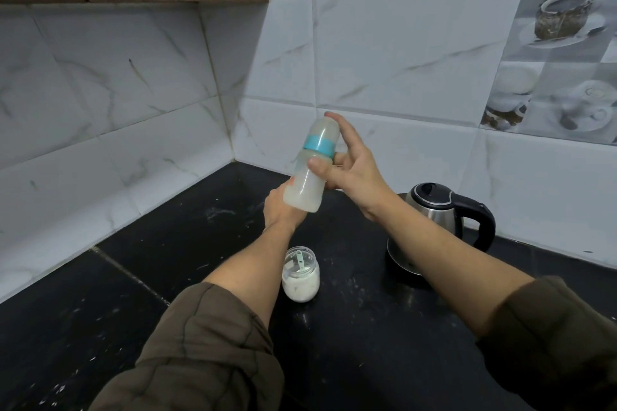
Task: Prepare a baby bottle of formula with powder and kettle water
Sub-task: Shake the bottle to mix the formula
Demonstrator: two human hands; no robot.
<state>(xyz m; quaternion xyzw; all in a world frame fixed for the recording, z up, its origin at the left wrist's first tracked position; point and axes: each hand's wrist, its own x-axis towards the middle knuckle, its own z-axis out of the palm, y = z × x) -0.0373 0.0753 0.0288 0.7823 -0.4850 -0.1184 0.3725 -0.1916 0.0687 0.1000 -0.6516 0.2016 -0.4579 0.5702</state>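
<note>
The translucent plastic baby bottle with a teal collar (312, 165), filled with cloudy liquid, is held tilted above the black stone bench (100, 294), toward its back corner. It is gripped at the waist by the right hand (347, 163), forefinger capping the top, and supported underneath by the left hand (280, 207). It is judged light, stiff and smooth, and best held at the middle.

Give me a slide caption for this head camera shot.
Both hands hold a capped baby bottle of milky formula above a black counter, powder jar and kettle below.

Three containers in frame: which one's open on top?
The powder jar on the black counter: no lid, with a green scoop poking out. The baby bottle held in the right hand is capped; the kettle has its lid down.
</note>
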